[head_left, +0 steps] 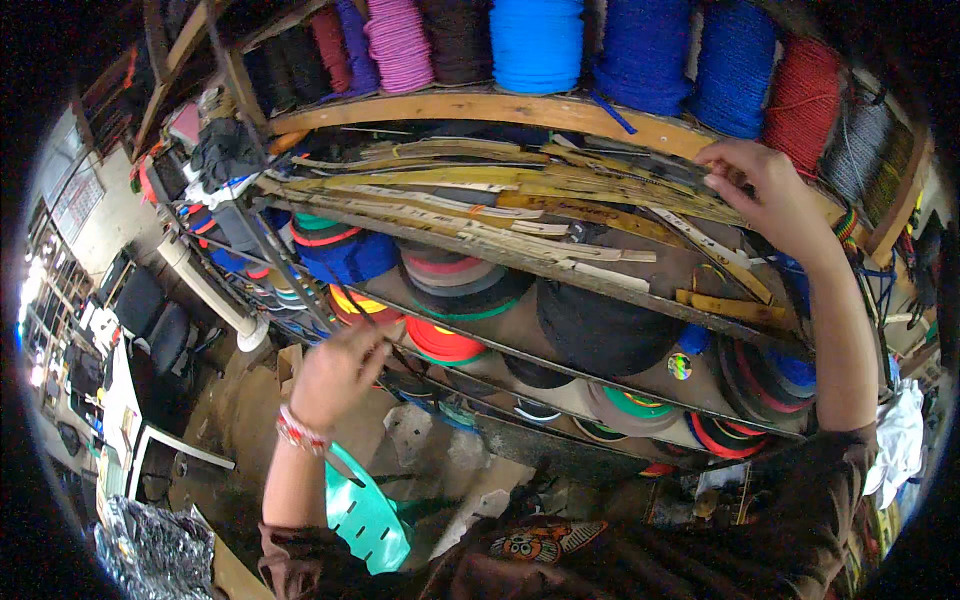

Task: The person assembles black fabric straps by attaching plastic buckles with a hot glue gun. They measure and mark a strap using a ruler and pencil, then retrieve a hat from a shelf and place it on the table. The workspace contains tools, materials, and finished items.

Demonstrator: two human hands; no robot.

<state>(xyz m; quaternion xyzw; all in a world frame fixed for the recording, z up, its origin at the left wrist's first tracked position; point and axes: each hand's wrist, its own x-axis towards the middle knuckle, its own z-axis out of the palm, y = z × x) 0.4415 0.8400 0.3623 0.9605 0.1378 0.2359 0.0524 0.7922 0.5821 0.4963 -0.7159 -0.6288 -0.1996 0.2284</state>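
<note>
My left hand [338, 372] is raised in front of the lower shelves and pinches the lower ends of thin dark metal rods [290, 270] that slant up to the left. A beaded bracelet sits on that wrist. My right hand [765, 190] reaches up to the shelf of long flat wooden and pale strips [500, 205], fingers curled on the right ends of the strips. Below the strips lie rolls of coloured tape and webbing [450, 290] on wooden shelves.
Big spools of cord [535, 45] in blue, pink, red and dark colours fill the top shelf. A teal plastic chair [365, 515] stands below my left arm. Cardboard and clutter cover the floor; office chairs [150, 315] and a table stand at left.
</note>
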